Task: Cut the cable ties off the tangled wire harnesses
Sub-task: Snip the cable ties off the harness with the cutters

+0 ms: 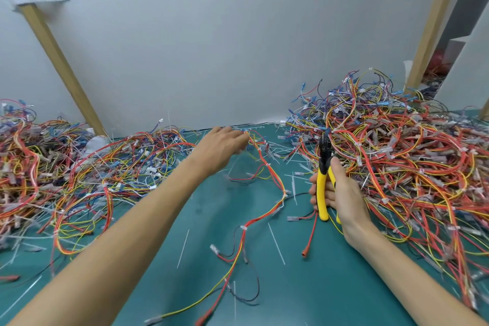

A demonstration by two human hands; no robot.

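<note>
A loose wire harness [267, 174] of red, orange and yellow wires runs across the green mat [304, 296] from the far middle toward the near edge. White cable ties still bind it in places. My left hand [221, 149] is stretched forward and grips the harness's far end. My right hand [341, 193] holds yellow-handled cutters [325, 174] upright, black jaws pointing up, to the right of the harness and apart from it.
A big heap of tangled harnesses [402, 161] fills the right side. Another heap [66, 164] lies at the left. Cut white tie pieces [276, 243] are scattered over the mat. A white wall [211, 47] with wooden struts closes the back.
</note>
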